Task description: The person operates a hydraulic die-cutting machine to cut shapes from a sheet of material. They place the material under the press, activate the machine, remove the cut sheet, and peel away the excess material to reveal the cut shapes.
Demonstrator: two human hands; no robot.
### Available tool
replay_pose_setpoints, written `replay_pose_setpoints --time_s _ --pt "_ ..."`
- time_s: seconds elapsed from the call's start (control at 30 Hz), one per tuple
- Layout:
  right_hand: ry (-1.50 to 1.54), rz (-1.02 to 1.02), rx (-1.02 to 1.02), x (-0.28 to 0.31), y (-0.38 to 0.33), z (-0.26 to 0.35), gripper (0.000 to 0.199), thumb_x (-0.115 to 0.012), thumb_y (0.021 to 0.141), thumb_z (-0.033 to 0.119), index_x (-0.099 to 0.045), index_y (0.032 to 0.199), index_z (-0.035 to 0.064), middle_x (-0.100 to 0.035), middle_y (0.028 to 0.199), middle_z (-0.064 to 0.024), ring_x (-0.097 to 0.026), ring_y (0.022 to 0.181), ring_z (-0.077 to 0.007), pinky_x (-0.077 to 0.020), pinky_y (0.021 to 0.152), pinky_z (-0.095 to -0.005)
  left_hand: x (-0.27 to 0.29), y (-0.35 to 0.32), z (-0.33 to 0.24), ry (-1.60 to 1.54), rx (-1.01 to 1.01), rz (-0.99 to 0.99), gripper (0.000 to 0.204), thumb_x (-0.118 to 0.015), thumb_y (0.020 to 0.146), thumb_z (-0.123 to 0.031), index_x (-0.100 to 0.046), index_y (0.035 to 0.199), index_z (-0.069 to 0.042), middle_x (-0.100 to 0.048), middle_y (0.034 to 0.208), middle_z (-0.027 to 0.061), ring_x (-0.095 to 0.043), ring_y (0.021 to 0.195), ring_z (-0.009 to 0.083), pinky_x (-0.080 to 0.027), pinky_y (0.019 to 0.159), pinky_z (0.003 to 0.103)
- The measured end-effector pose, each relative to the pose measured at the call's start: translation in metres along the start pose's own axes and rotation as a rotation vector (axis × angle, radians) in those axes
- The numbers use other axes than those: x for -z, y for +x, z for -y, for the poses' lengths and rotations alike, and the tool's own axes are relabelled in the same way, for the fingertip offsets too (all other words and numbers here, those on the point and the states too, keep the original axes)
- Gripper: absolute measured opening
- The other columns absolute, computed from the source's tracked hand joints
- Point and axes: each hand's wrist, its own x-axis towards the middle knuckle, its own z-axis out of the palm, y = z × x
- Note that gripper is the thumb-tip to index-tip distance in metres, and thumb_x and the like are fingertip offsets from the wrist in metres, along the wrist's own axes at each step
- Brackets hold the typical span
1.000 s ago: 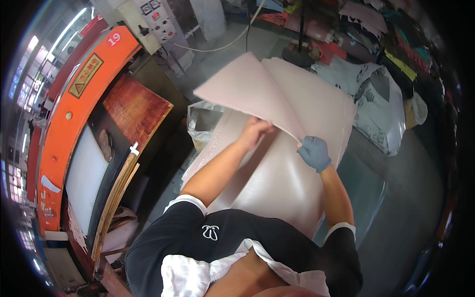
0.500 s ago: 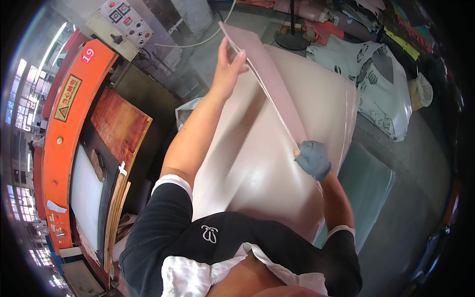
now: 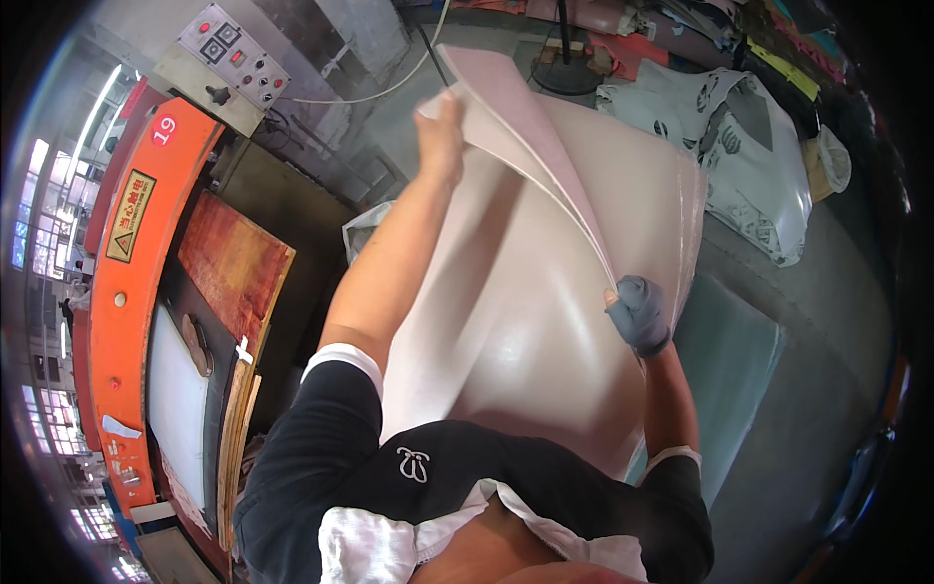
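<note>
Pink sheets (image 3: 545, 331), orange machine (image 3: 138, 311) beside, white bag (image 3: 749, 206)

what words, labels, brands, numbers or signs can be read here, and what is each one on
Described without copying wording or numbers:
Red round sticker, white number: orange machine.
Yellow-and-black warning plate, triangle and lettering: same machine.
Control panel: any small markings are too small to read.
White plastic sack: dark printing, too creased to read.
Black shirt: white emblem, no readable word.
</note>
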Motion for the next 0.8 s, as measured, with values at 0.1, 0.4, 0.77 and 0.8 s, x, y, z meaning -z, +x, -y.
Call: replay_pose_setpoints --time_s 0.1,0.4,0.77,0.8 --pt "-0.142 -0.034 -0.074 0.012 0.0 -0.008 0.024 -0.064 0.077 0.014 -0.047 0.064 0.0041 -0.048 0.06 -0.0148 -0.049 0.057 -0.0344 -0.0395 0.052 -0.0434 0.008 -0.015 0.025 -0.053 0.414 0.136 0.044 -0.055 0.092 -0.031 -0.046 0.122 -0.001 -0.057 0.113 0.0142 -0.06 0.09 0.0235 -0.053 0.07 0.037" --pt "-0.099 -0.35 -0.016 0.029 0.015 0.004 0.033 -0.064 0.08 0.017 -0.052 0.107 0.001 -0.055 0.115 -0.0162 -0.055 0.103 -0.0333 -0.0435 0.089 -0.0367 -0.004 -0.174 0.076 0.181 0.5 0.24 0.043 -0.063 0.088 -0.031 -0.051 0.117 -0.002 -0.059 0.101 0.0085 -0.057 0.068 0.0164 -0.051 0.054 0.03" --pt "0.035 0.375 -0.795 -0.03 -0.041 -0.106 0.056 -0.051 0.087 0.043 -0.051 0.124 0.0013 -0.053 0.124 -0.0216 -0.049 0.117 -0.0357 -0.0375 0.099 -0.0384 0.163 -0.295 -0.022 0.311 0.509 0.087 0.03 -0.055 0.093 -0.03 -0.06 0.099 -0.001 -0.062 0.081 0.0057 -0.055 0.061 0.0131 -0.048 0.056 0.027" --pt "0.041 0.358 -0.81 -0.037 -0.052 -0.099 0.057 -0.052 0.087 0.043 -0.049 0.126 0.0022 -0.051 0.127 -0.0215 -0.047 0.119 -0.0353 -0.0364 0.1 -0.0381 0.172 -0.306 -0.025 0.31 0.497 0.14 0.029 -0.055 0.093 -0.029 -0.06 0.097 -0.001 -0.061 0.078 0.0051 -0.056 0.061 0.013 -0.048 0.055 0.026"
